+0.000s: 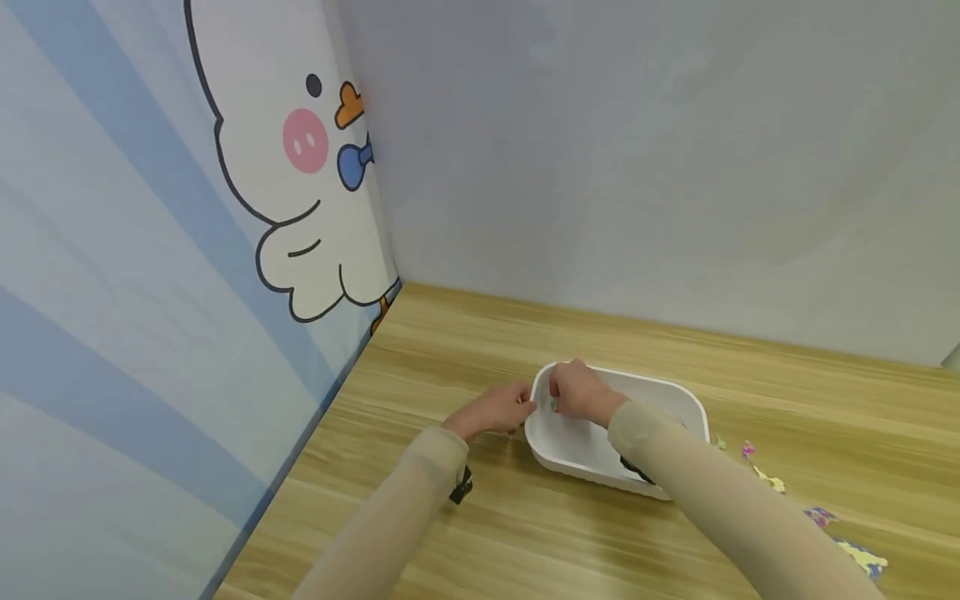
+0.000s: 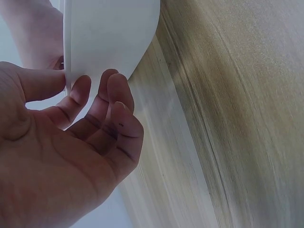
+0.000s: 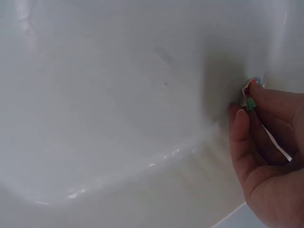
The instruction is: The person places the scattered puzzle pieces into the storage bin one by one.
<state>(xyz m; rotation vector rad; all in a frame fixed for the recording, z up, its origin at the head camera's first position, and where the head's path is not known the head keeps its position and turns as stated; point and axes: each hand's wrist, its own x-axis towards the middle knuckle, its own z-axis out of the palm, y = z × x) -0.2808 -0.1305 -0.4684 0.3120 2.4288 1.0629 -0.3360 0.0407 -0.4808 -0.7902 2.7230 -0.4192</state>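
A white rounded plastic tray [image 1: 592, 454] stands on the wooden table. At its left end my left hand [image 1: 491, 410] pinches the rim between thumb and index finger; the left wrist view shows the thumb [image 2: 42, 84] on the inner side and the other fingers curled outside. Inside the same end, my right hand [image 1: 581, 390] holds a small colourful paper-like piece [image 3: 251, 102], red, green and blue, pinched between thumb and fingertips. It is mostly covered by the fingers, so its exact kind cannot be told.
Right of the tray lie several small flat colourful pieces: a green one [image 1: 720, 442], a pink one [image 1: 748, 449], a yellow one [image 1: 769, 479] and a larger yellow-blue one [image 1: 862, 557]. A grey wall [image 1: 637, 167] rises behind the table, and a cartoon-printed wall [image 1: 150, 250] at left.
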